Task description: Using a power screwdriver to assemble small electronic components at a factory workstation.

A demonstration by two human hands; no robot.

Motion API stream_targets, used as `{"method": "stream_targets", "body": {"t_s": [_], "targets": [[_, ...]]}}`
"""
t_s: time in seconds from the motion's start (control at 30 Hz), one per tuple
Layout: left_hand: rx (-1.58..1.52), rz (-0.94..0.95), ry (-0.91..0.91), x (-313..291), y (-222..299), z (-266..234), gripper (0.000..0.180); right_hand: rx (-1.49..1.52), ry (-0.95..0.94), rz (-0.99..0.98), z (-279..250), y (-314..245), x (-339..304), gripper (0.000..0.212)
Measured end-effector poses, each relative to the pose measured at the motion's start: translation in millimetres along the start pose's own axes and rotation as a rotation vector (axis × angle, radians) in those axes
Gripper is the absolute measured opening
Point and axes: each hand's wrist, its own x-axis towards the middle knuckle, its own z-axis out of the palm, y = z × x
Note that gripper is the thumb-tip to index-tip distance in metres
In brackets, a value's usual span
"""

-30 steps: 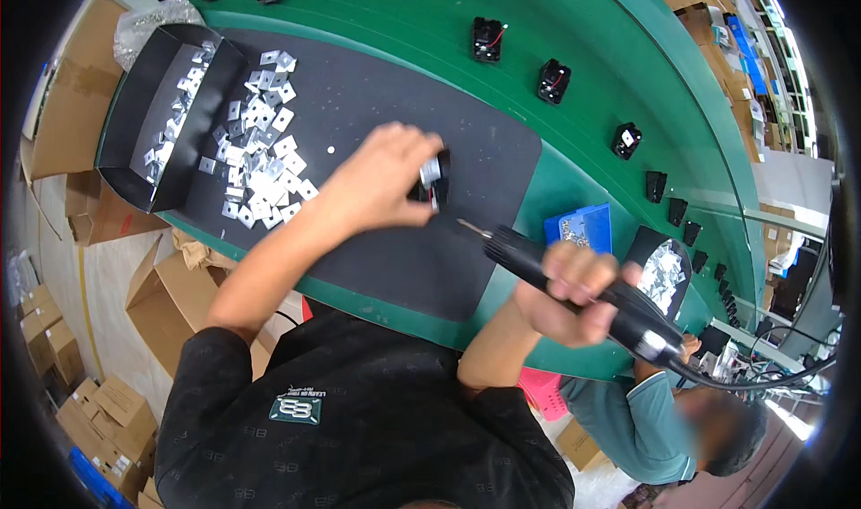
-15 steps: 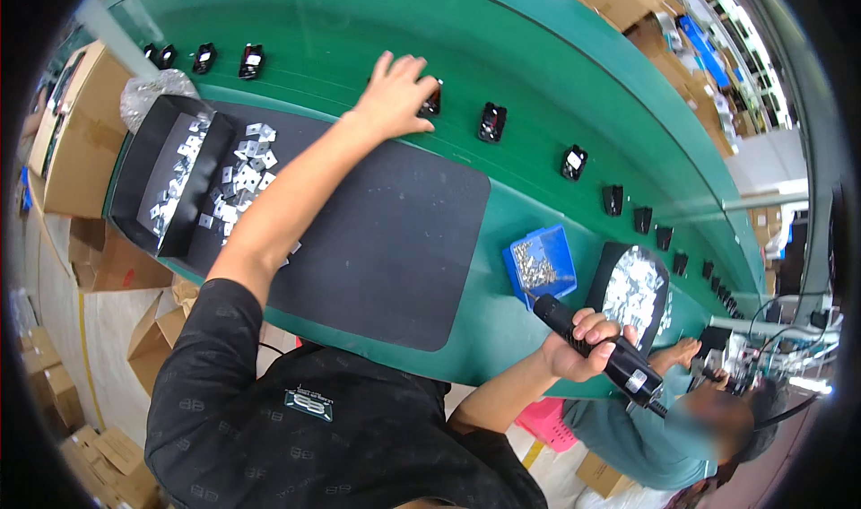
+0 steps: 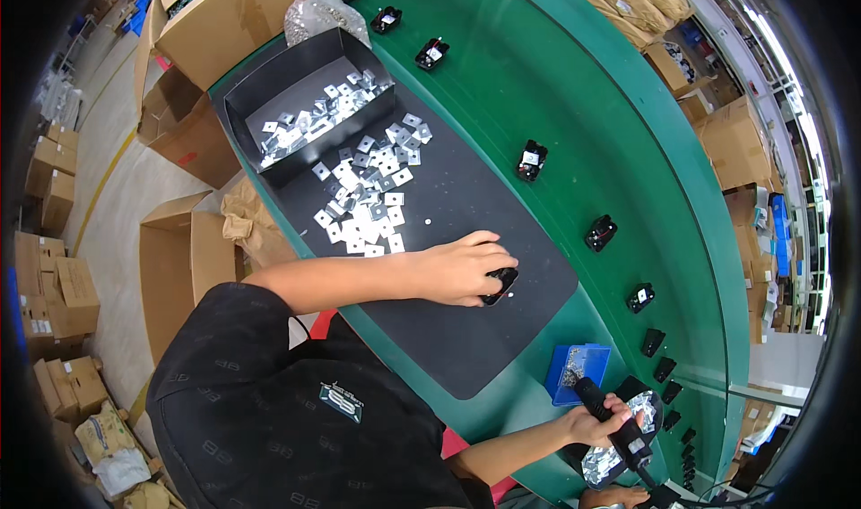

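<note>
My left hand is closed around a small black plastic housing on the dark grey mat; its fingers cover part of the piece. In my right hand is a black corded electric screwdriver. The tool's tip points down into a blue bin of small screws. Small square metal plates with holes lie loose on the mat, left of my left hand. More of them fill a black tray behind.
A green conveyor curves along the far side, carrying several black housings. Beside my right hand stands a black container of shiny metal parts. A co-worker's hand shows at the lower edge. Cardboard boxes stand at left.
My left hand has come back from the conveyor to the mat with a black housing. The view has turned, and my right hand still holds the screwdriver by the screw bin.
</note>
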Motion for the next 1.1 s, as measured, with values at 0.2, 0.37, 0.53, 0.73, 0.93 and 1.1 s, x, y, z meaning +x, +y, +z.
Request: {"method": "stream_targets", "body": {"t_s": [0.2, 0.37, 0.53, 0.73, 0.93, 1.1], "targets": [[-0.040, -0.091, 0.107, -22, 20, -27, 0.029, -0.125, 0.017, -0.006, 16, 12, -7, 0.034], [0.121, -0.648, 0.313, -67, -16, -77, 0.020, 0.033, -0.026, -0.057, -1, -12, 0, 0.037], [0.207, -1.038, 0.242, -100, -38, -99, 0.021, 0.009, 0.009, -0.084, 1, -26, 4, 0.037], [0.088, -1.059, 0.170, -87, -42, -100, 0.018, 0.028, 0.048, -0.035, -8, -28, 4, 0.039], [-0.321, -0.749, 0.237, -38, 2, -60, 0.010, 0.093, 0.051, 0.016, -1, -14, 1, 0.036], [-0.349, -0.467, 0.127, -1, 18, -25, 0.013, 0.114, 0.063, -0.005, 8, -24, 0, 0.036]]}}
